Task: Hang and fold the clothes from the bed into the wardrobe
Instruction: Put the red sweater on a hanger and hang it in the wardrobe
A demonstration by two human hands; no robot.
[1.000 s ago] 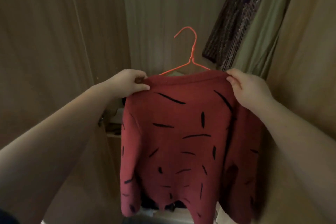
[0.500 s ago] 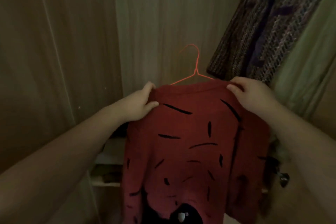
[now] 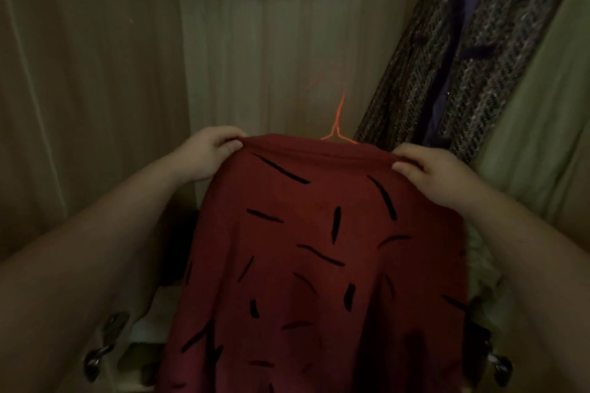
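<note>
A: Any readable text, labels, numbers?
B: None. Just black dash marks on the red sweater (image 3: 319, 249), not lettering.
A: Tag on the knit cardigan (image 3: 479, 57)?
B: Too dark and blurred to tell. Logging as no text.

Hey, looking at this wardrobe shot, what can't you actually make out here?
Head view, all of it:
- Hanger: hook blurred; arms hidden under the sweater.
- Rail: beyond the top edge, so whether the hanger is hooked cannot be told.
- Sweater hem: cut off by the bottom edge.
- Left hand and right hand: some fingers behind the sweater's top edge.
- Shelf below: dark, mostly behind the sweater.
</note>
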